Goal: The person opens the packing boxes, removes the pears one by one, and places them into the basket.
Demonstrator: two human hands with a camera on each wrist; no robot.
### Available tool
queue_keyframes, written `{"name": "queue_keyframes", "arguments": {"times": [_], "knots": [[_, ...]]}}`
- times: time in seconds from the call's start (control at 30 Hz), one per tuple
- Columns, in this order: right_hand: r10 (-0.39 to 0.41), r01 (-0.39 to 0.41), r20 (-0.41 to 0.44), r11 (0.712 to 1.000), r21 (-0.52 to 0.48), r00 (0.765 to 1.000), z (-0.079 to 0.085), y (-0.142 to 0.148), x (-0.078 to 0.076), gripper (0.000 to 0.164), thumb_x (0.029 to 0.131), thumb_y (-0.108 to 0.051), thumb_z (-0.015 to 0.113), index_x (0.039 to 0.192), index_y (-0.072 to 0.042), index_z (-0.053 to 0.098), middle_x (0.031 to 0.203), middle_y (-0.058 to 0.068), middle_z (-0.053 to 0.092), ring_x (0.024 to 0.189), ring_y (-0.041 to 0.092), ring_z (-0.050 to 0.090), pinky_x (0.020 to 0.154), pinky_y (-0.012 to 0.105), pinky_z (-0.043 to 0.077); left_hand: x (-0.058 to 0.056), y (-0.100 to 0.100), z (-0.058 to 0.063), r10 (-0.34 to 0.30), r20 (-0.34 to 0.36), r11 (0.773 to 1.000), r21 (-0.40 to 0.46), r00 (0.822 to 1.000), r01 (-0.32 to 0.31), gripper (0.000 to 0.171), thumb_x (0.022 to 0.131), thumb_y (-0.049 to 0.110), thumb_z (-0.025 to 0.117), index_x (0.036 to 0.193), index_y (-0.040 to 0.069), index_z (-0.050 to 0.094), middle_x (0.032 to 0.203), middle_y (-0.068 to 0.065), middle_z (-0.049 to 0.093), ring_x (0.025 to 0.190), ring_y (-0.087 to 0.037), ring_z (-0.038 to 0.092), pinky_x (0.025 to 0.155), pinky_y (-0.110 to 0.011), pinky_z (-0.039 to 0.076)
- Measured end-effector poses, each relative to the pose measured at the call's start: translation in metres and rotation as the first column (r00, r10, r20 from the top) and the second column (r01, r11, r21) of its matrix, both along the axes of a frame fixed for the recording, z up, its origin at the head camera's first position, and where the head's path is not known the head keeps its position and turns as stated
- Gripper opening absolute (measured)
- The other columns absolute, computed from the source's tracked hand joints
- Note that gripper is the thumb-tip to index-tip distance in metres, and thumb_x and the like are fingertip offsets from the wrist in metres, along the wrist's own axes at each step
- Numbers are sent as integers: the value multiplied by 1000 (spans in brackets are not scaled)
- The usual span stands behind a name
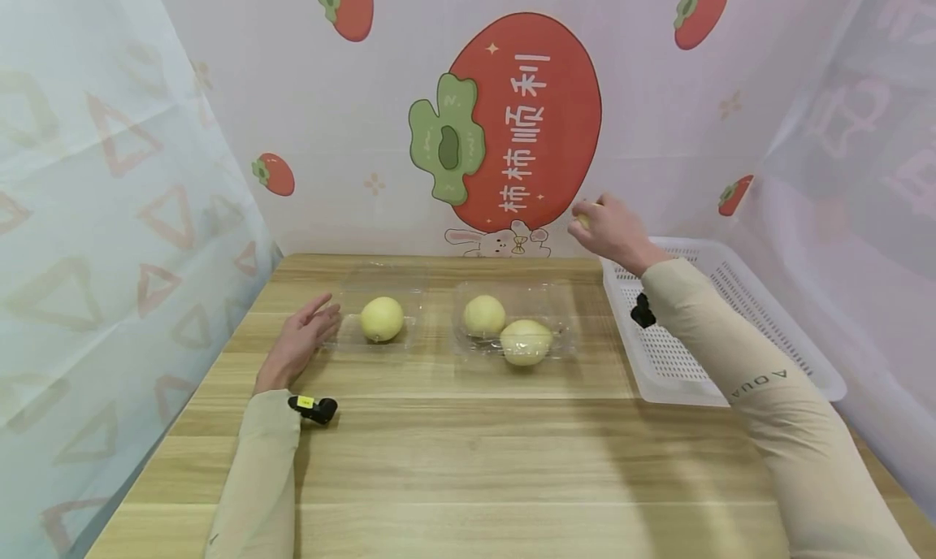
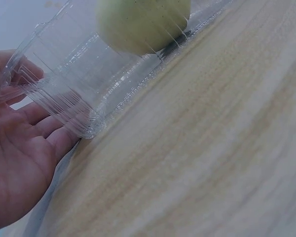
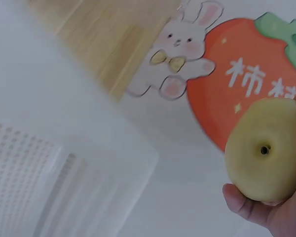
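Observation:
My right hand point(image 1: 610, 230) is raised above the far left corner of the white basket and grips a pale yellow pear point(image 3: 266, 148); its dimpled end faces the right wrist camera. My left hand point(image 1: 303, 335) rests against the left end of a clear plastic container point(image 2: 74, 64), its fingers extended along the plastic wall. Inside that container sits one pear point(image 1: 381, 319). A second clear container point(image 1: 526, 295), in the middle of the table, holds a round pear point(image 1: 484, 316) and a larger-looking pear point(image 1: 526, 342) side by side, touching or nearly so.
The white perforated basket point(image 1: 651, 384) stands at the right of the wooden table point(image 1: 468, 461), partly covered by my right forearm. Behind the table hangs a backdrop point(image 1: 526, 120) with printed persimmons and a rabbit. Fabric curtains close off both sides.

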State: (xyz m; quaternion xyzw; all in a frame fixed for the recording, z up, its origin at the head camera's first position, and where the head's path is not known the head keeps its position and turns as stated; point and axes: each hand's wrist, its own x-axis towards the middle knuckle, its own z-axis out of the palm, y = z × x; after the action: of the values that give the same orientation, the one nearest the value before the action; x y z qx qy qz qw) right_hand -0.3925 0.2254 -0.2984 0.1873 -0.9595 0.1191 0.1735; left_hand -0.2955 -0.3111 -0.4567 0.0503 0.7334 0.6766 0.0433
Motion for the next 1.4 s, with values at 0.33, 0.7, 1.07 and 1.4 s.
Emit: {"name": "queue_keyframes", "arguments": {"times": [0.33, 0.7, 1.07, 1.4], "knots": [[-59, 47, 126, 995, 93, 990, -12, 63, 3, 45, 95, -29, 43, 125, -2, 62, 118, 27, 64, 105, 41, 54, 85, 57, 46, 0, 0, 1, -1, 2, 1000, -20, 1000, 1, 59, 107, 15, 39, 158, 8, 10, 161, -23, 20, 146, -38, 29, 114, -36, 35], [-85, 40, 273, 986, 165, 958, -30, 107, 3, 47, 97, -30, 44, 127, 2, 61, 123, 29, 63, 115, 45, 53, 97, 62, 43, 0, 0, 0, 9, 8, 1000, -14, 1000, -9, 59, 106, 14, 39, 158, 9, 11, 161, -23, 20, 146, -38, 28, 115, -36, 35], [-128, 47, 410, 978, 202, 903, -47, 131, 10, 47, 98, -30, 48, 126, 5, 61, 125, 31, 61, 109, 45, 61, 91, 59, 50, -1, 1, 0, 13, 12, 999, -35, 1000, -12, 58, 106, 14, 38, 159, 11, 11, 161, -21, 22, 146, -36, 31, 116, -38, 34], [-209, 123, 519, 973, 195, 829, -65, 150, 14, 48, 99, -29, 49, 128, 8, 56, 128, 35, 55, 113, 48, 54, 89, 61, 49, 2, 1, 1, 15, 11, 999, -29, 1000, -15, 59, 107, 19, 39, 159, 13, 12, 161, -20, 23, 146, -35, 32, 118, -42, 31]]}}
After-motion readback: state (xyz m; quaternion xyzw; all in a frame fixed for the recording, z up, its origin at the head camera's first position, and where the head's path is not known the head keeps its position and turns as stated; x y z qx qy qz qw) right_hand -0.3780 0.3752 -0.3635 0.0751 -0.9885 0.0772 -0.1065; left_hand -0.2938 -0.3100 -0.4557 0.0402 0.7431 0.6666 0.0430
